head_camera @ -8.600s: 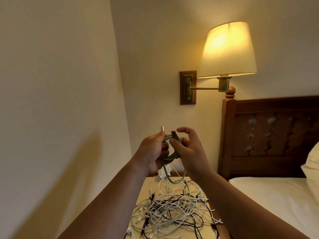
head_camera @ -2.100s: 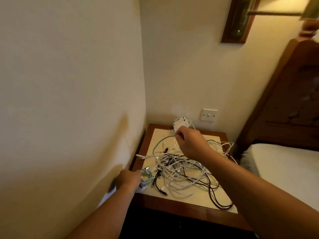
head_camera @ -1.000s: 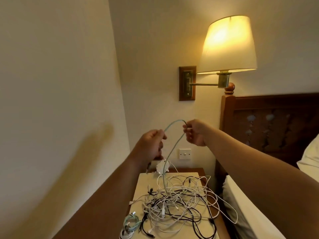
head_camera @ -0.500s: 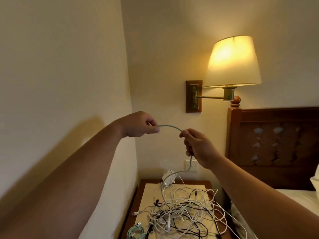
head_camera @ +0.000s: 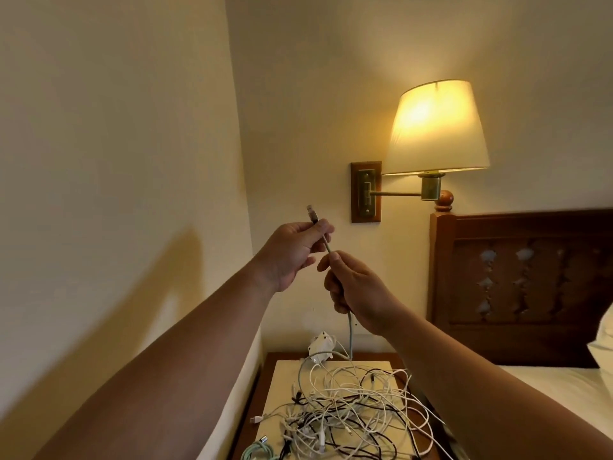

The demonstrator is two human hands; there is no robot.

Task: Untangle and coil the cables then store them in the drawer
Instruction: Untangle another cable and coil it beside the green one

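Observation:
A pale green cable (head_camera: 350,333) runs from my hands down into a tangle of white and black cables (head_camera: 345,416) on the nightstand (head_camera: 265,403). My left hand (head_camera: 292,250) pinches the cable just below its USB plug (head_camera: 79,214), which sticks up above my fingers. My right hand (head_camera: 355,290) grips the same cable a little lower, and the cable hangs from under that fist. A coiled green cable (head_camera: 258,451) lies at the nightstand's front left corner. The drawer is out of view.
A lit wall lamp (head_camera: 434,127) on a swing arm hangs to the right of my hands. The dark wooden headboard (head_camera: 524,287) and white bed (head_camera: 564,396) stand right of the nightstand. A white charger block (head_camera: 320,346) leans at the nightstand's back. The wall runs close on the left.
My hands have come closer together. My left hand has slid to the plug end of the green cable, and the plug now points up. The arch of cable between the hands is gone.

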